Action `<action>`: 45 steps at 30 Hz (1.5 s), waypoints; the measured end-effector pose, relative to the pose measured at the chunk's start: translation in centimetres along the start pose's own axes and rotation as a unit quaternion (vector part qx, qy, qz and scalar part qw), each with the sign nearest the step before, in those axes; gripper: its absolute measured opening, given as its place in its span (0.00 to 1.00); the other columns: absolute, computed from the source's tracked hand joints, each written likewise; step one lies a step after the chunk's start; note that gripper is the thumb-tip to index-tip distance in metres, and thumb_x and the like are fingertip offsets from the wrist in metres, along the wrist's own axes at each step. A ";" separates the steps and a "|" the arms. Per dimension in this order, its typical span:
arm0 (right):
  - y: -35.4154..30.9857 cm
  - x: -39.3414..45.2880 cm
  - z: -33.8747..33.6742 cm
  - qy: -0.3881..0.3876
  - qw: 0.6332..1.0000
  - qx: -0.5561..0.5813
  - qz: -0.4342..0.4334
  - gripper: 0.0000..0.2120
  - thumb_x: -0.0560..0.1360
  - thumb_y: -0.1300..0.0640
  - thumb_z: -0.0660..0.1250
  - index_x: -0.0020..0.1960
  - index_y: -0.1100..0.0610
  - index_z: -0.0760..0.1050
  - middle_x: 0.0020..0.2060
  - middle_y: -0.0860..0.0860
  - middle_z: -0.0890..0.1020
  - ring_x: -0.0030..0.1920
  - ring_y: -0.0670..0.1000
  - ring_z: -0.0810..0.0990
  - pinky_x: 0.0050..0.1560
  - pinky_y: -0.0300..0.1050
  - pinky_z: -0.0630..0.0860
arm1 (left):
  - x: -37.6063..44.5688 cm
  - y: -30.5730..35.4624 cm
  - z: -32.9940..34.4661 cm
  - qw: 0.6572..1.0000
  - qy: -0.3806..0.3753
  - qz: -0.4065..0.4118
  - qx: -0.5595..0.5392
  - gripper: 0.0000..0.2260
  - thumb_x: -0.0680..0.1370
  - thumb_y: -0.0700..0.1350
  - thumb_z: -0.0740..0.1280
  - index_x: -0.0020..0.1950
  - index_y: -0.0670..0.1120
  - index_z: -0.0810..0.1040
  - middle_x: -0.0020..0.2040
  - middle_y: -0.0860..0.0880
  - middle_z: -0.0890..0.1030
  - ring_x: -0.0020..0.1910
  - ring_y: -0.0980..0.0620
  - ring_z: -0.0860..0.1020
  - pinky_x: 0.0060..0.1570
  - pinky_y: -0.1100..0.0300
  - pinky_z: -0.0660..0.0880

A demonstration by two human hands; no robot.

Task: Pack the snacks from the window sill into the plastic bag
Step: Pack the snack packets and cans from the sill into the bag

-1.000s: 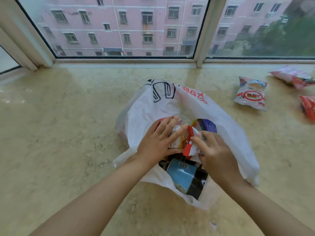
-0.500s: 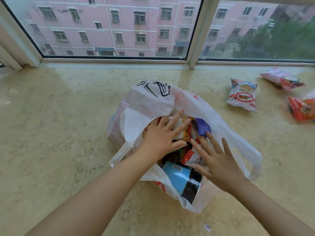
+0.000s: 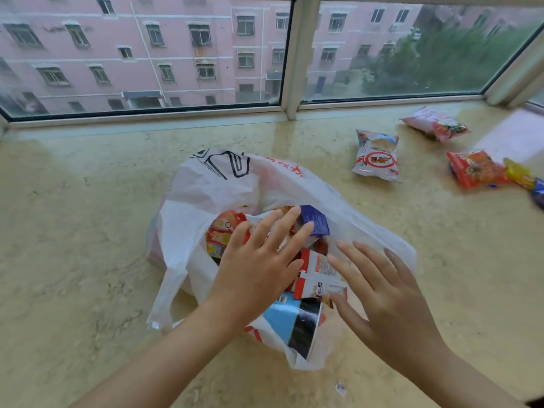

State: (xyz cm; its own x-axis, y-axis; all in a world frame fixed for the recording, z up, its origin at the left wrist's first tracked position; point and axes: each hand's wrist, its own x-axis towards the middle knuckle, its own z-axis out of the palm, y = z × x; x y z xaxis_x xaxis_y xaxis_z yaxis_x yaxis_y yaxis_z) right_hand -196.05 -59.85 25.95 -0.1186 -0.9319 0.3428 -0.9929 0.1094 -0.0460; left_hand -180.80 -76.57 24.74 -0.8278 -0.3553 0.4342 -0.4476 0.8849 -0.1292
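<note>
now both flat hands (image 3: pixel 259 269) hover over the bagged snacks (image 3: pixel 316 270).

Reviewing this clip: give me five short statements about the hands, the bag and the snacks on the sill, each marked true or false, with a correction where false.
1. Both hands are over the mouth of the plastic bag with fingers spread. True: left hand, right hand.
2. The right hand grips a snack packet. False: its fingers are straight and hold nothing.
3. A white packet with a red ring lies on the window sill, outside the bag. True.
4. All the snacks are already packed. False: the white packet, a pink packet and a red packet lie on the sill to the right.
5. The bag is empty. False: several packets show inside, among them a blue and black one.
</note>
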 end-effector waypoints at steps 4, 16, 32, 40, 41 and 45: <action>3.0 -0.6 -3.6 0.027 0.999 -0.015 0.015 0.21 0.76 0.48 0.62 0.66 0.57 0.75 0.67 0.53 0.74 0.67 0.54 0.72 0.64 0.53 0.69 | 4.6 1.6 -1.8 1.000 0.023 -0.010 -0.019 0.22 0.79 0.57 0.57 0.72 0.53 0.68 0.73 0.49 0.69 0.68 0.49 0.71 0.58 0.50 0.64; 15.9 -2.8 -5.2 0.020 0.991 -0.094 0.097 0.21 0.76 0.47 0.61 0.65 0.56 0.75 0.66 0.54 0.75 0.66 0.56 0.73 0.62 0.54 0.70 | 17.7 10.0 1.2 0.995 -0.053 0.017 -0.077 0.23 0.77 0.59 0.53 0.70 0.53 0.72 0.70 0.50 0.73 0.66 0.48 0.73 0.54 0.50 0.71; 42.1 -6.6 3.3 -0.072 0.964 -0.120 0.226 0.21 0.74 0.49 0.69 0.64 0.57 0.75 0.63 0.56 0.76 0.64 0.59 0.74 0.59 0.57 0.72 | 33.7 25.8 20.0 0.971 -0.174 0.081 -0.144 0.30 0.80 0.61 0.54 0.78 0.55 0.48 0.78 0.52 0.54 0.76 0.51 0.55 0.67 0.51 0.61; 53.8 -9.3 7.8 -0.096 0.931 -0.127 0.328 0.25 0.72 0.50 0.70 0.66 0.58 0.72 0.65 0.59 0.74 0.64 0.61 0.74 0.59 0.58 0.71 | 41.2 32.4 27.5 0.967 -0.187 0.085 -0.152 0.37 0.74 0.65 0.62 0.77 0.56 0.50 0.78 0.49 0.54 0.76 0.48 0.53 0.69 0.50 0.58; 55.1 -9.6 8.3 -0.098 0.925 -0.128 0.345 0.26 0.72 0.50 0.69 0.67 0.58 0.71 0.67 0.59 0.73 0.65 0.61 0.72 0.59 0.58 0.70 | 42.4 32.9 28.1 0.967 -0.187 0.077 -0.157 0.38 0.72 0.66 0.64 0.77 0.57 0.51 0.78 0.48 0.54 0.76 0.47 0.53 0.70 0.49 0.57; 59.5 -10.1 9.8 -0.124 0.891 -0.135 0.416 0.29 0.75 0.48 0.64 0.74 0.56 0.62 0.74 0.58 0.63 0.72 0.59 0.62 0.68 0.58 0.61 | 47.6 34.8 30.5 0.953 -0.225 -0.006 -0.205 0.45 0.67 0.70 0.67 0.77 0.57 0.51 0.78 0.44 0.53 0.77 0.45 0.49 0.72 0.47 0.52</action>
State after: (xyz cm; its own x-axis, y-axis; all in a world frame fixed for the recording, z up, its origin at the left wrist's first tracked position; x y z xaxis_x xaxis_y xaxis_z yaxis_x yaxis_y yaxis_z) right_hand -253.87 -47.37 10.53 -0.8423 -0.5336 0.0759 -0.5311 0.8457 0.0520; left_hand -246.07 -71.83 13.73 -0.9259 -0.3778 -0.0044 -0.3646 0.8903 0.2728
